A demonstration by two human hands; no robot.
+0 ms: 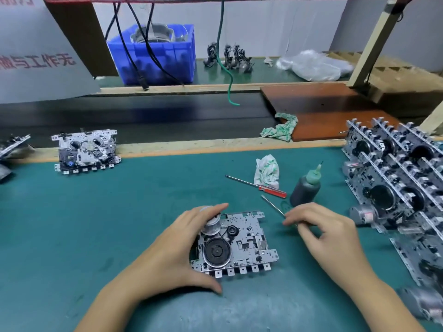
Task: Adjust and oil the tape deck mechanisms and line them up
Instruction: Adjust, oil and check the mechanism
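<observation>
Teal tabletop is carrying a finished tape deck mechanism at far left. My left hand is gripping the mechanism in front of me — thumb below, fingers over its motor. My right hand is pinching a thin screwdriver beside the oil bottle — stacked mechanisms waiting at right.

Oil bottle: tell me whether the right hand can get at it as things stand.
Probably yes, but not at once. The oil bottle stands upright just beyond the right hand with nothing between them, though that hand holds a thin screwdriver it would have to put down first.
</observation>
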